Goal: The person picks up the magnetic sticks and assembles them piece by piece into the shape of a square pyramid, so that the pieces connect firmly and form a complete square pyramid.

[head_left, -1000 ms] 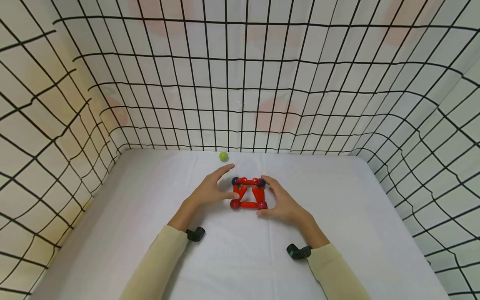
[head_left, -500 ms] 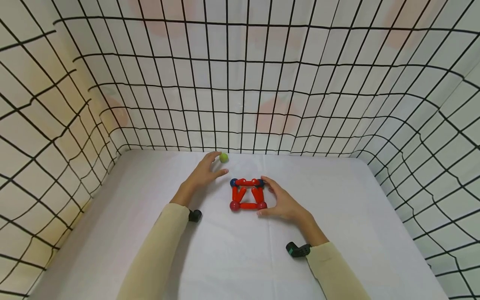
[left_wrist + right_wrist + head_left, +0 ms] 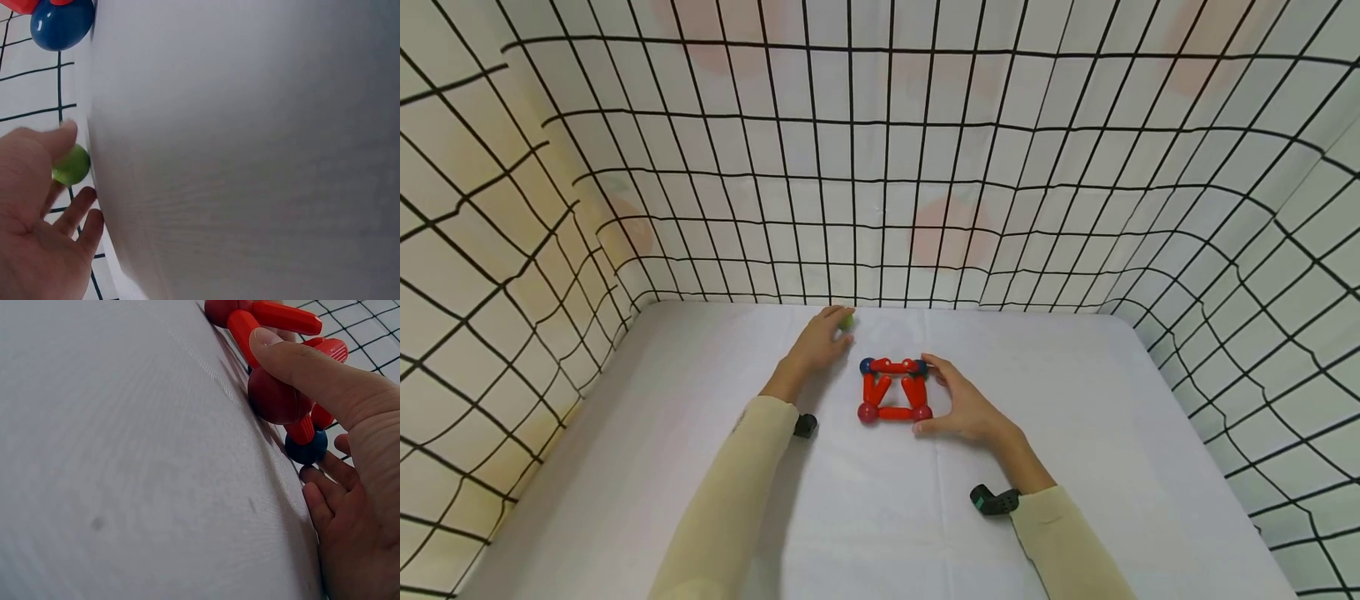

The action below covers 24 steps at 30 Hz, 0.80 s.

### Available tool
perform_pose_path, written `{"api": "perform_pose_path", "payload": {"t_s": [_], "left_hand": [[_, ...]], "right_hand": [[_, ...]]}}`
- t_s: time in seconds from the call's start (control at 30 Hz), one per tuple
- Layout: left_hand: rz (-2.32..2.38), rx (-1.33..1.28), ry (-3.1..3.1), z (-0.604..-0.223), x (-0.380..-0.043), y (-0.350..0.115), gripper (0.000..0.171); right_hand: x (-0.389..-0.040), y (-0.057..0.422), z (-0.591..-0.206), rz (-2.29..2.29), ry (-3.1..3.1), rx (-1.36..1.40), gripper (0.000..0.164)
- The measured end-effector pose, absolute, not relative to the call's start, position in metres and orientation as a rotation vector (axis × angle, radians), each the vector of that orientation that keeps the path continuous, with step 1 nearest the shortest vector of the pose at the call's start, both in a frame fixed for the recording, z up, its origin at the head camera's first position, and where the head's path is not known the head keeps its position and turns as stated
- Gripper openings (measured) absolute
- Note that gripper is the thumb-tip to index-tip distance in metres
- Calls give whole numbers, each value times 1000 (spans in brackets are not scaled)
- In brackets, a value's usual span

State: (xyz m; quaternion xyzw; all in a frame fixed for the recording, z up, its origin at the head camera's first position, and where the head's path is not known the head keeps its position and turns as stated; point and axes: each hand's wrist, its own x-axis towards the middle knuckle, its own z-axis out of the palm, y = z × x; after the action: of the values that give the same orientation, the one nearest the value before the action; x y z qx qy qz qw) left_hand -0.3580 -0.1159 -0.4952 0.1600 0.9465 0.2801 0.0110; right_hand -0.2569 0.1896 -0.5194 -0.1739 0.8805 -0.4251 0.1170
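In the head view, a frame of red magnetic building rods and balls point(image 3: 895, 413) lies mid-table, with dark red balls at its near corners and blue balls at its far ones. My right hand point(image 3: 967, 408) grips its right side, the thumb at a dark red ball point(image 3: 274, 395) and the fingertips by a blue ball point(image 3: 306, 447). Beyond the frame to the left, my left hand point(image 3: 820, 340) reaches around a small green ball point(image 3: 73, 165). Thumb and fingers stand on either side of that ball; firm contact is not visible. Its top is partly covered in the head view.
A white cloth covers the table point(image 3: 880, 517). Black wire grid panels point(image 3: 887, 179) rise along the back and both sides. The green ball lies close to the back panel. Dark wrist devices point(image 3: 995, 500) sit under both wrists.
My left hand has left the frame's left side, moved away to the back and come around the green ball. My right hand stays at the frame, nearly still.
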Motion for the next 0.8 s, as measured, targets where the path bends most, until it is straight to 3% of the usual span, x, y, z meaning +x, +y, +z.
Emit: {"api": "perform_pose_path", "payload": {"t_s": [0.23,0.57,0.8], "left_hand": [[1006,398,2933,-497,-350,-118,40],[1360,450,2799,-492,-327,-113,42],[1558,632,2665,-484,-301,-102,44]], "right_hand": [[-255,189,-521,-1241,2584,-494,118],[-254,188,-521,-1228,2604,-477,116],[-253,188,-520,-1234,2599,-496,113]]}}
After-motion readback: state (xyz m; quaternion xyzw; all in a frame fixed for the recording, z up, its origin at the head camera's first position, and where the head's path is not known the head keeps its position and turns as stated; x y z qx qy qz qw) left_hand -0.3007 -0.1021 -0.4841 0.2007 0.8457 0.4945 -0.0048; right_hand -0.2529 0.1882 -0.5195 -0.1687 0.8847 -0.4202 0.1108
